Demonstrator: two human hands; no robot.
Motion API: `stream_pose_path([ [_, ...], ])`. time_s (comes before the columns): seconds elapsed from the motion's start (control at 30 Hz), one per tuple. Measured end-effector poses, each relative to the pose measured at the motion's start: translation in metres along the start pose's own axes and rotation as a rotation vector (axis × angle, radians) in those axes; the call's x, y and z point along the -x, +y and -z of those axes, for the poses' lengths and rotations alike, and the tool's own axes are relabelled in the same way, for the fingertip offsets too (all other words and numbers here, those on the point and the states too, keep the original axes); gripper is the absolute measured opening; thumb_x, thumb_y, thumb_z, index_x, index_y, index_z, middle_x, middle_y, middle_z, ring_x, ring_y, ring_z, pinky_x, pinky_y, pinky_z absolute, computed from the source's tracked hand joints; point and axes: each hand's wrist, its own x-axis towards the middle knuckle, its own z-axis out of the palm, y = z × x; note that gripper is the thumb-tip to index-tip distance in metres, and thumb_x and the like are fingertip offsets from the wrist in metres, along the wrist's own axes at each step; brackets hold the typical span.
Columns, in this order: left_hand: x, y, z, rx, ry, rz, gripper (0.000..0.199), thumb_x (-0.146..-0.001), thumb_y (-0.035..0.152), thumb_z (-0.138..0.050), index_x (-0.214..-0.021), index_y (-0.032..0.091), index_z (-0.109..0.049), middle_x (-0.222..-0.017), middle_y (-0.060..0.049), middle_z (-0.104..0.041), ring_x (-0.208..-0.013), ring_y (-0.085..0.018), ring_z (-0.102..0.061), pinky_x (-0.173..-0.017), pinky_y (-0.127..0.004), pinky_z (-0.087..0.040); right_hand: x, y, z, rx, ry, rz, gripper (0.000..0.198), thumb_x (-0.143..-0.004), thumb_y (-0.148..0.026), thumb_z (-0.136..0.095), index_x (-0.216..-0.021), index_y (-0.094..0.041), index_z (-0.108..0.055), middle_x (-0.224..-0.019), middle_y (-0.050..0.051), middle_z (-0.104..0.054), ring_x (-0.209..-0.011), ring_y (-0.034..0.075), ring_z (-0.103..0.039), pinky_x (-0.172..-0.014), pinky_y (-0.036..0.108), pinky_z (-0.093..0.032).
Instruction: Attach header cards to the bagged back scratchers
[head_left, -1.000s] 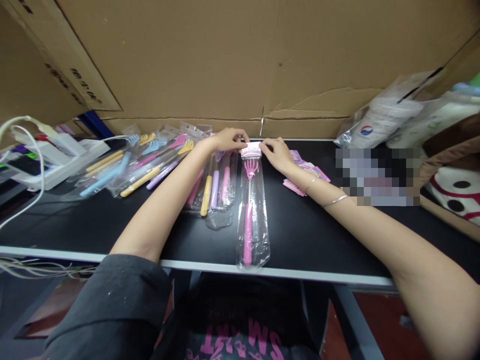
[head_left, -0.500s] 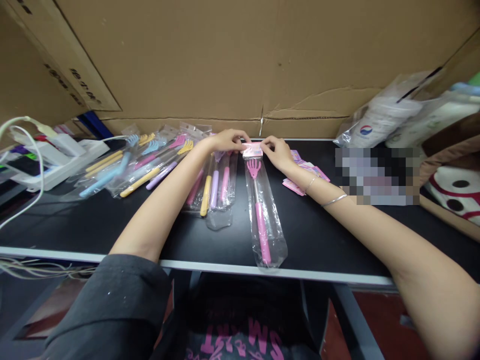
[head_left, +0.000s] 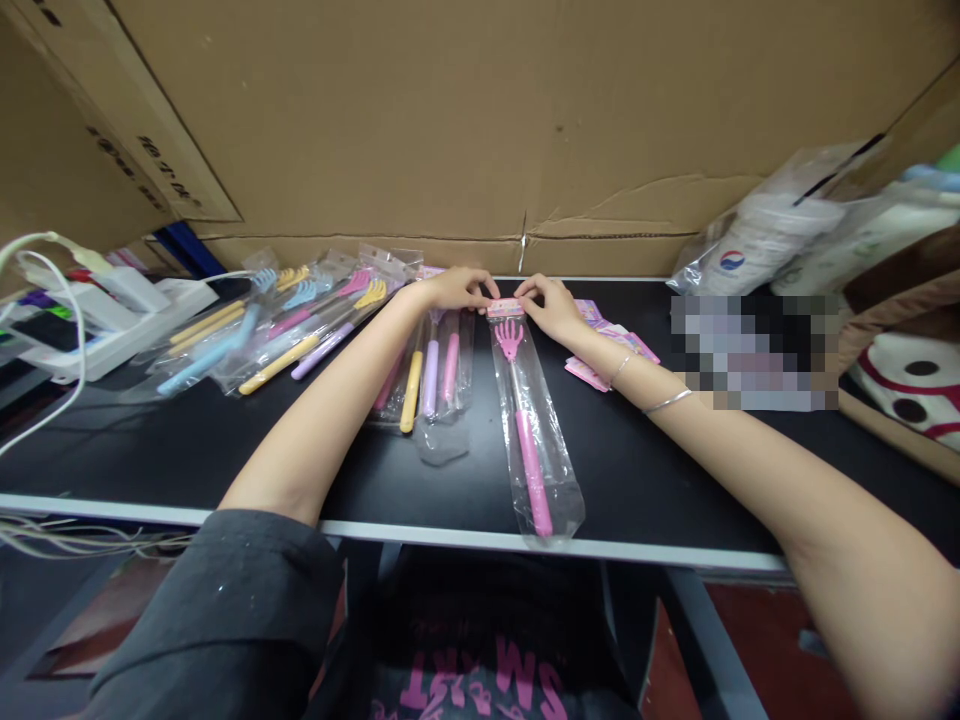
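Note:
A pink back scratcher (head_left: 533,470) in a clear plastic bag (head_left: 559,490) lies in front of me, handle toward the table's near edge. At the bag's top sits a pink printed header card (head_left: 506,307), which now looks like a narrow folded strip. My left hand (head_left: 463,289) pinches the card's left end. My right hand (head_left: 551,305) pinches its right end, fingertips closed. Just left of it lie several bagged back scratchers (head_left: 430,375), partly under my left hand. More pink cards (head_left: 611,345) are scattered beside my right wrist.
Several more bagged back scratchers (head_left: 300,320) spread across the left of the black table (head_left: 645,470). A white power strip (head_left: 142,320) with cables is at far left. At right stands a bagged Pepsi cup (head_left: 772,240). A cardboard wall (head_left: 465,130) closes off the back.
The header card has gone from a taller, shiny face to a narrow folded strip. The bag's lower end has swung slightly right and nearer. Both hands stay at the card.

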Motion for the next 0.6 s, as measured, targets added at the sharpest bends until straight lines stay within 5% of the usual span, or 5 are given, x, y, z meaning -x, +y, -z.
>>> stream_pose_path([
  [0.6,0.0005,0.0008,0.0011,-0.016,-0.017,0.000,0.041,-0.077,0.035,-0.062,-0.113,0.015,-0.064,-0.079,0.000,-0.070,-0.067,-0.010,-0.060,-0.068,-0.021,-0.042,0.0001,-0.0012,0.0015,0.015,-0.017,0.010,0.019,-0.080,-0.012,-0.049,-0.085,-0.024,-0.062,-0.085,0.002,-0.072,-0.091,0.023,-0.062,-0.093,0.042,-0.045],
])
